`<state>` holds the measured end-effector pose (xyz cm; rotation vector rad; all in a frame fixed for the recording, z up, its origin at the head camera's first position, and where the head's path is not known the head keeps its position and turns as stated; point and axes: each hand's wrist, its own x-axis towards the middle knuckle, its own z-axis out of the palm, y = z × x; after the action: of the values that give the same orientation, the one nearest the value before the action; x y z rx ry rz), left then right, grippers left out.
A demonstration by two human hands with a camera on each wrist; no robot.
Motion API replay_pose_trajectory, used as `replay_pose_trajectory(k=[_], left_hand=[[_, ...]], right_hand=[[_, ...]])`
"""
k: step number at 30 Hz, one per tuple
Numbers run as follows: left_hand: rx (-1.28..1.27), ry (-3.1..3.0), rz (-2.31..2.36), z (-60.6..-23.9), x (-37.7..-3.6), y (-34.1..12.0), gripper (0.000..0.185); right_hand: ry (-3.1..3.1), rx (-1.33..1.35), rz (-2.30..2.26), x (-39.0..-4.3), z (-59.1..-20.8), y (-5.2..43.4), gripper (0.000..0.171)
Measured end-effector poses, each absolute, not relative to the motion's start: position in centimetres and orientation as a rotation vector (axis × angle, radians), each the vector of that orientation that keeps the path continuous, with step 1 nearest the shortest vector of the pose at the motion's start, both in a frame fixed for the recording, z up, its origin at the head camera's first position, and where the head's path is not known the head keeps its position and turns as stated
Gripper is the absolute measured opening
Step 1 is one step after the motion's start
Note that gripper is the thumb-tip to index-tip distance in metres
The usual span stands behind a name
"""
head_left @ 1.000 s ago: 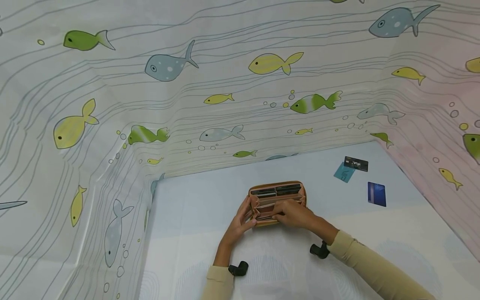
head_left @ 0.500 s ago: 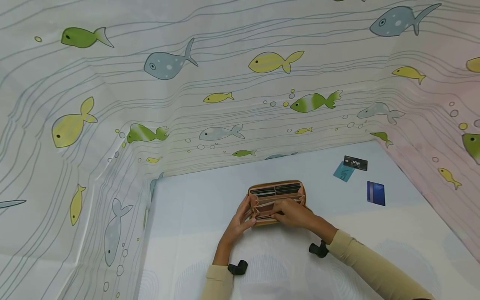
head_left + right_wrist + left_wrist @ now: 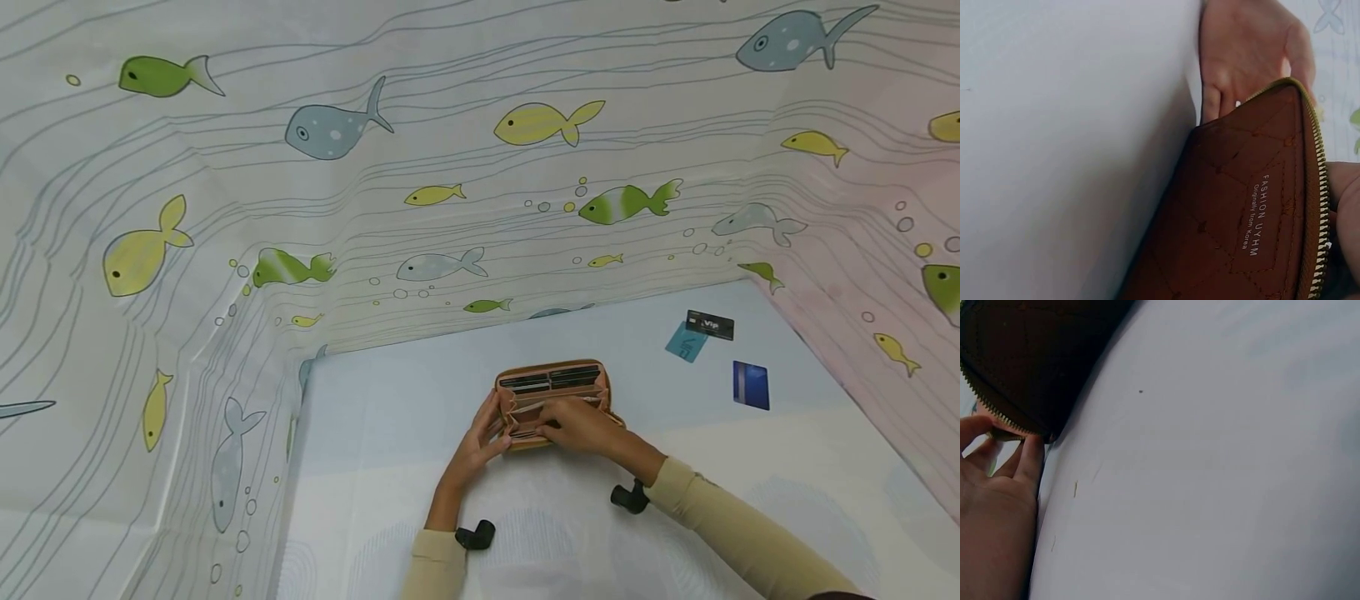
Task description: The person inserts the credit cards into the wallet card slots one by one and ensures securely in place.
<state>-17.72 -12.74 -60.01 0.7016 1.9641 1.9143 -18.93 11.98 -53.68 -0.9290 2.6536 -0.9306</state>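
My left hand [image 3: 480, 442] still grips the open brown wallet [image 3: 552, 385] mid-table; my right hand [image 3: 581, 425], fingers pinching inside its pockets, has edged slightly leftward since before.

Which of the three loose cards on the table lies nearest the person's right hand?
The dark blue card, lying alone on the table. The black VIP card and the teal card it overlaps sit farther from the right hand.
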Motion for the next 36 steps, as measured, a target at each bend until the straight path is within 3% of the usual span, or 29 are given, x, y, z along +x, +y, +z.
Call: replay_pose_trajectory(k=[9, 36], left_hand=[[0.681, 1.991, 1.939, -62.5, -18.3, -12.7, 0.078], [0.699, 2.011, 1.901, -62.1, -18.3, -12.9, 0.077]], right_hand=[[2.648, -0.885, -0.948, -19.2, -53.8, 11.6, 0.008], [2.687, -0.907, -0.942, -18.7, -53.3, 11.9, 0.01]])
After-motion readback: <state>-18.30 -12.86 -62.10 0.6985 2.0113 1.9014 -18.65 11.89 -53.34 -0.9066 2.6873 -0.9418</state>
